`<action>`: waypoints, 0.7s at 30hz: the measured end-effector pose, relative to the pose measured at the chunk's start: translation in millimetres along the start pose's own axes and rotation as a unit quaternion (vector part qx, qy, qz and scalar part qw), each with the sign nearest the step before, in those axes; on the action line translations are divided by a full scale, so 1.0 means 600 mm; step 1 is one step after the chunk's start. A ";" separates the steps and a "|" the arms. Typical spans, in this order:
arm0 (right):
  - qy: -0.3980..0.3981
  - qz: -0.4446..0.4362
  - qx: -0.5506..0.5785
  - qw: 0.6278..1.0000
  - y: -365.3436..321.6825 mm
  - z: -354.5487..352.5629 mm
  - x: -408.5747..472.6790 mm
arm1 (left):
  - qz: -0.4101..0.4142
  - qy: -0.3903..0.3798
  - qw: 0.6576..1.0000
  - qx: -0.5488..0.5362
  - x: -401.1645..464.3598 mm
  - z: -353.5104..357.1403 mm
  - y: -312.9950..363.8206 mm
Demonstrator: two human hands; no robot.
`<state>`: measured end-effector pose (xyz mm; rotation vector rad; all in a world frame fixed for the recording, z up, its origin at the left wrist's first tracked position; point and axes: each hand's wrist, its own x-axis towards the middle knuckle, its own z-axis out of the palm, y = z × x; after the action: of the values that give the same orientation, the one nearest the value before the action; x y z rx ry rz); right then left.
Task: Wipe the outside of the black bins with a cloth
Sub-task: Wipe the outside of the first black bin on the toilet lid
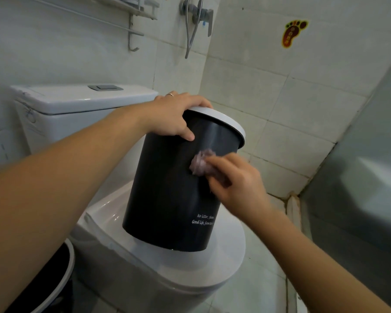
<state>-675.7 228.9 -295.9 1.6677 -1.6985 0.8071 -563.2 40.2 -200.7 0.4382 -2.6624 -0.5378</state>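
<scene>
We have a black bin (pixel 167 190) standing on the closed toilet lid (pixel 226 251), tipped a little to the right so that its white rim ring (pixel 230 123) leans toward the tiled wall (pixel 303 109). White lettering is printed low on its side, partly cut off by the curve of the bin.

Our left hand (pixel 174 116) grips the top of the bin: the fingers curl over the white ring and the thumb presses flat on the dark wall just below it. A ring shows on one finger.

Our right hand (pixel 237 181) holds a small crumpled purple cloth (pixel 200 164), pinched in the fingertips and pressed against the upper right part of the bin's outer wall, a little below the rim. The hand and cloth are slightly blurred.

Behind the bin sits the white toilet cistern (pixel 77 105) with its flush button (pixel 105 87) on top. At the lower left edge of the view we see part of a second black bin (pixel 52 288) with a white rim, standing on the floor beside the toilet. On the wall above hang a metal shelf (pixel 136 10), a shower mixer valve (pixel 199 12) with its hose, and a foot-shaped sticker (pixel 292 32). A frosted glass panel (pixel 359 177) fills the right side.
</scene>
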 end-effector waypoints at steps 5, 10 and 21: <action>-0.094 -0.052 0.018 0.994 -0.024 0.005 -0.064 | -0.003 -0.002 1.000 -0.009 0.002 -0.001 -0.005; -0.038 0.000 -0.009 0.999 -0.022 0.005 -0.051 | -0.010 0.013 1.000 0.001 0.004 0.002 -0.002; -0.197 -0.117 0.045 0.972 -0.070 0.017 -0.157 | -0.014 0.006 1.000 0.001 0.014 0.007 -0.008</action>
<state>-632.6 278.9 -375.8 2.1554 -1.6892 0.4660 -571.2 33.7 -203.6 0.4795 -2.6495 -0.5400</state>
